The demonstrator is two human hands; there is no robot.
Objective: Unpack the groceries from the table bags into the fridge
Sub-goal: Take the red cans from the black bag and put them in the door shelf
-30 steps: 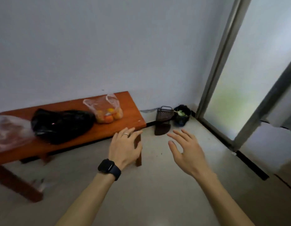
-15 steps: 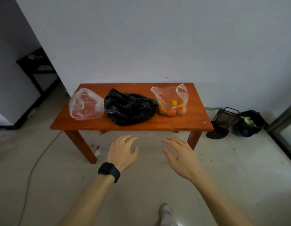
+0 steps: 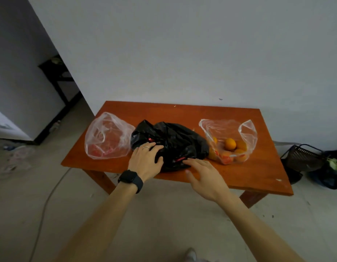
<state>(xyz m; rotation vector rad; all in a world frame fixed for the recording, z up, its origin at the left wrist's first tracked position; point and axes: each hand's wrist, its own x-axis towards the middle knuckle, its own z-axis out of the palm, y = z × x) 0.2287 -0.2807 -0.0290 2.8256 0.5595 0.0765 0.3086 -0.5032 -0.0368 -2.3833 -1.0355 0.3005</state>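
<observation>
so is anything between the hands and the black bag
Nothing visible. The left hand rests on the black bag, and the right hand is at its near edge. The fridge is out of view.

The bench (image 3: 239, 173) stands with its rear edge against the wall (image 3: 182, 53). Three bags sit in a row across it. The left bag (image 3: 107, 137) touches the middle bag (image 3: 173, 140), and the right bag (image 3: 228, 129) is just beside the middle one. Fruit (image 3: 230, 144) lies in the bottom of the right bag.

The left hand (image 3: 146, 159) rests on the near left part of the middle bag. The right hand (image 3: 205, 176) is over the bench's front edge, fingertips at that bag's near right side.

On the floor to the right of the bench stands a wire basket (image 3: 301, 157), with a further bag (image 3: 332, 174) just to its right. A stand (image 3: 54, 72) sits far left, past the wall corner. A cable (image 3: 48, 197) runs along the floor to the left of the bench.
</observation>
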